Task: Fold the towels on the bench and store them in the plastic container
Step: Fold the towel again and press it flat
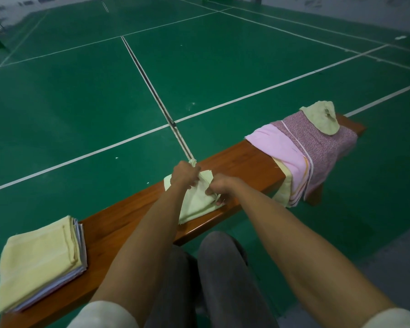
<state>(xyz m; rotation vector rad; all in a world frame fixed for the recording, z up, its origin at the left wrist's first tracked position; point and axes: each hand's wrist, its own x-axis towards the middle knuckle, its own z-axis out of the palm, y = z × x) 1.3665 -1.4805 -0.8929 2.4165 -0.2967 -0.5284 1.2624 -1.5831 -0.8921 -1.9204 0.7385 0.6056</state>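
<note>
Knees (pixel 208 275) sit under the table (pixel 246 159); left hand (pixel 184 174) and right hand (pixel 219 187) each pinch the green towel (pixel 197 204) mid-table, best folded with edges matched and creases pressed flat. Folded stack (pixel 38 259) lies left, unfolded pile (pixel 317 147) right, neither obstructing; no container is visible.

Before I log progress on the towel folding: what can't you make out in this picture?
Head view:
- Plastic container: nowhere in frame.
- Pale green towel: its folds are hidden by the left hand and right hand gripping it.
- Folded stack: lower layers show only edges, so no count.
- Draped pile: its hanging ends pass behind the bench.
</note>
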